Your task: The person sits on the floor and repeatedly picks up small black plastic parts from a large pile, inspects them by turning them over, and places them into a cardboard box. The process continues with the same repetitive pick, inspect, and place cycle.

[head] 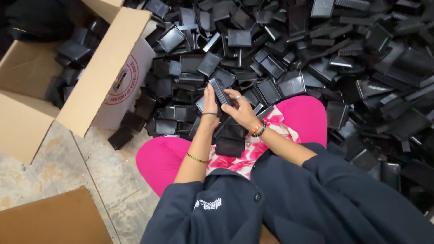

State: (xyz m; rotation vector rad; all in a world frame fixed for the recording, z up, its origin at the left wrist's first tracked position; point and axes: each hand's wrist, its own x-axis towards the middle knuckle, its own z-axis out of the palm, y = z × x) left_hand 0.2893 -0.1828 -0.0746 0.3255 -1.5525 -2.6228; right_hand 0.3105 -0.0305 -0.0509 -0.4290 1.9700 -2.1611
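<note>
Hands (left [209, 103], right [240, 110]) pinch ribbed black strip [220, 91] between them.

One open brown cardboard box [90, 81] stands on the floor. One flat cardboard sheet [49, 221] lies nearby. The black plastic trays [289, 68] are too many to count.

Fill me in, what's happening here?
A person sits cross-legged on the floor. The left hand and right hand together hold a black ribbed plastic part above a few black trays in the lap. A big pile of black plastic parts lies ahead, and an open cardboard box holds more.
</note>
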